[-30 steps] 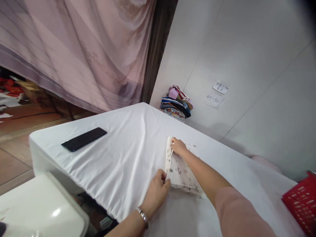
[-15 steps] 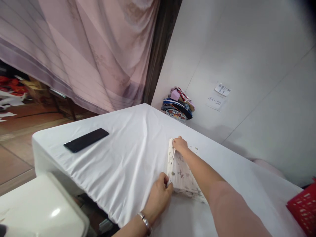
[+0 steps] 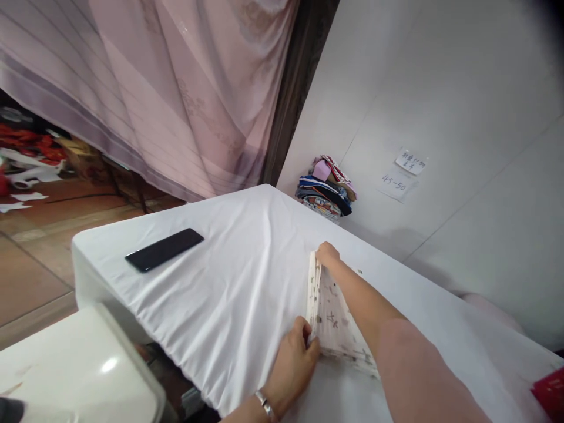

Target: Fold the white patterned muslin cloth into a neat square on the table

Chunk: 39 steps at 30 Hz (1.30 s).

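A folded white cloth with small printed marks (image 3: 330, 320) lies on the white-covered table (image 3: 229, 282). My left hand (image 3: 296, 367), with a bracelet at the wrist, pinches the cloth's near left corner. My right hand (image 3: 328, 255) grips the far left corner of the same folded edge, its forearm lying across the cloth. Both hands are closed on the fabric.
A black phone (image 3: 165, 249) lies on the table's left part. A pile of folded coloured clothes (image 3: 326, 188) sits by the white wall, under paper notes (image 3: 403, 173). A white chair (image 3: 83, 367) stands at lower left, a red basket (image 3: 550, 390) at the right edge. Pink curtains (image 3: 176, 88) hang behind.
The view has swung a little left, so everything sits further right in the picture. Both hands keep hold of the cloth's left edge, which looks lifted slightly.
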{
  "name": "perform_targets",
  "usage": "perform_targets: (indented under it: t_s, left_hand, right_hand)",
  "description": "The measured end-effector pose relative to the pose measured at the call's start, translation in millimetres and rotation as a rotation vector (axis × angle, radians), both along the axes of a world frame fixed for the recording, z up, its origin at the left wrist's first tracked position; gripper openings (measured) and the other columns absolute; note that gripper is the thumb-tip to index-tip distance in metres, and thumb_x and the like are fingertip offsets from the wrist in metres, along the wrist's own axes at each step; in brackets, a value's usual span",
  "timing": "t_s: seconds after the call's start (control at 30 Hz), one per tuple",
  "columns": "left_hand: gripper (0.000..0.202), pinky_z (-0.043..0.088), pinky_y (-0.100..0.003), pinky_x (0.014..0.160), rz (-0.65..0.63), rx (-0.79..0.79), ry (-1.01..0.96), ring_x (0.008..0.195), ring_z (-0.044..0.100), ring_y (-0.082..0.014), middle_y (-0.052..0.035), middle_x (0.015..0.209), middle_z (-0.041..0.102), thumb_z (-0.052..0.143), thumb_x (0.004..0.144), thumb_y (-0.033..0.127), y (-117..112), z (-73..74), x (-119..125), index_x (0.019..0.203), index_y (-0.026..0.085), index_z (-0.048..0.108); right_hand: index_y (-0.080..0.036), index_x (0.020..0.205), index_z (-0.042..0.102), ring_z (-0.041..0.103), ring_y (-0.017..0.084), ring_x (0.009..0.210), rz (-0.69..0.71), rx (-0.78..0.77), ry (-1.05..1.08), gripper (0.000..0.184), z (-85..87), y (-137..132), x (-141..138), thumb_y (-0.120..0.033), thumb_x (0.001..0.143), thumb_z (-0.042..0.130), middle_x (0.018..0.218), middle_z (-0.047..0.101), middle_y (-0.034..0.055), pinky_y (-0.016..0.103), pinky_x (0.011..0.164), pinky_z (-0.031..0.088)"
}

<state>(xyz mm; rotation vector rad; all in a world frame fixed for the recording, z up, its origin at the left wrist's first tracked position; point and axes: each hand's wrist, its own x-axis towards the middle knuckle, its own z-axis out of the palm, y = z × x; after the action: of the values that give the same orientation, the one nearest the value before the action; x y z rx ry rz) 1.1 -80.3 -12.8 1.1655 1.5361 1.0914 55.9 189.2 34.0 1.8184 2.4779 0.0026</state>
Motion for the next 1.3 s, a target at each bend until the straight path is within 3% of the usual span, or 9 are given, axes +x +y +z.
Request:
perform_targets:
  t_s: [0.23, 0.5, 0.6, 0.7, 0.77, 0.87, 1.03, 1.17, 1.3]
  left_hand:
    - [0.007, 0.027, -0.025, 0.054, -0.005, -0.029, -0.032, 0.055, 0.041, -0.0123, 0.0055, 0.057, 0.045, 0.044, 0.078, 0.020, -1, 2.3, -1, 0.075, 0.022, 0.038]
    - [0.006, 0.027, -0.025, 0.055, -0.003, -0.027, -0.008, 0.055, 0.040, -0.0118, 0.0054, 0.058, 0.045, 0.044, 0.078, 0.020, 1, -2.2, 0, 0.076, 0.022, 0.039]
    - [0.007, 0.027, -0.025, 0.055, -0.002, -0.013, 0.003, 0.055, 0.041, -0.0117, 0.0054, 0.058, 0.046, 0.045, 0.078, 0.020, 1, -4.1, 1, 0.076, 0.022, 0.039]
    - [0.007, 0.027, -0.025, 0.055, -0.011, -0.013, 0.012, 0.055, 0.041, -0.0117, 0.0055, 0.058, 0.045, 0.045, 0.077, 0.019, 1, -3.8, 1, 0.076, 0.022, 0.038]
    - [0.008, 0.028, -0.025, 0.056, -0.014, -0.009, 0.020, 0.056, 0.042, -0.0119, 0.0053, 0.059, 0.045, 0.044, 0.077, 0.018, 1, -3.3, 0, 0.076, 0.022, 0.038]
    - [0.009, 0.028, -0.025, 0.057, -0.002, 0.002, 0.036, 0.057, 0.042, -0.0122, 0.0049, 0.060, 0.046, 0.044, 0.076, 0.017, 2, -3.6, 0, 0.077, 0.022, 0.037]
    - [0.009, 0.028, -0.025, 0.056, 0.008, 0.016, 0.073, 0.056, 0.041, -0.0121, 0.0056, 0.059, 0.044, 0.043, 0.076, 0.015, 3, -3.3, 0, 0.076, 0.022, 0.037]
    - [0.008, 0.028, -0.024, 0.054, 0.022, 0.010, 0.076, 0.055, 0.041, -0.0117, 0.0064, 0.057, 0.042, 0.043, 0.076, 0.016, 3, -1.8, 1, 0.075, 0.022, 0.038]
    - [0.006, 0.028, -0.023, 0.053, 0.026, 0.030, 0.063, 0.053, 0.041, -0.0111, 0.0073, 0.055, 0.040, 0.042, 0.077, 0.018, 4, -4.4, 2, 0.076, 0.022, 0.038]
  right_hand:
    - [-0.016, 0.087, 0.070, 0.060, 0.020, 0.098, 0.070, 0.024, 0.030, 0.024, 3.6, 4, -1, -0.012, 0.074, 0.050, 0.110, 0.063, 0.0109, 0.025, 0.074, 0.043]
    - [-0.016, 0.079, 0.070, 0.060, 0.022, 0.098, 0.031, 0.029, 0.183, 0.022, -3.5, 5, -10, -0.011, 0.069, 0.052, 0.105, 0.065, 0.0119, 0.025, 0.076, 0.043]
    - [-0.016, 0.075, 0.070, 0.062, 0.020, 0.090, 0.020, -0.005, 0.300, 0.020, -10.8, 3, -14, -0.010, 0.069, 0.051, 0.092, 0.069, 0.0089, 0.024, 0.073, 0.044]
    - [-0.016, 0.086, 0.068, 0.064, 0.016, 0.078, 0.019, -0.038, 0.448, 0.025, -15.2, 0, -11, -0.018, 0.077, 0.045, 0.082, 0.070, 0.0043, 0.021, 0.066, 0.047]
    - [-0.015, 0.101, 0.064, 0.064, 0.014, 0.078, 0.004, -0.023, 0.533, 0.034, -16.7, -4, -3, -0.023, 0.084, 0.036, 0.089, 0.069, 0.0049, 0.021, 0.065, 0.048]
    - [-0.014, 0.118, 0.055, 0.060, 0.014, 0.095, -0.019, 0.062, 0.611, 0.042, -23.0, -16, 13, -0.026, 0.089, 0.026, 0.110, 0.064, 0.0086, 0.023, 0.079, 0.047]
    - [-0.018, 0.131, 0.043, 0.033, 0.018, 0.130, 0.132, 0.009, 0.404, 0.044, -42.1, -40, 25, -0.029, 0.090, 0.036, 0.140, 0.042, 0.0093, 0.035, 0.106, 0.025]
    - [-0.020, 0.137, 0.036, 0.024, 0.019, 0.135, 0.129, -0.111, 0.360, 0.047, -37.8, -47, 23, -0.034, 0.092, 0.032, 0.146, 0.033, 0.0077, 0.038, 0.108, 0.018]
    - [-0.019, 0.139, 0.033, 0.015, 0.021, 0.139, 0.042, -0.032, 0.414, 0.051, -32.6, -63, 29, -0.039, 0.093, 0.029, 0.150, 0.024, 0.0075, 0.041, 0.110, 0.012]
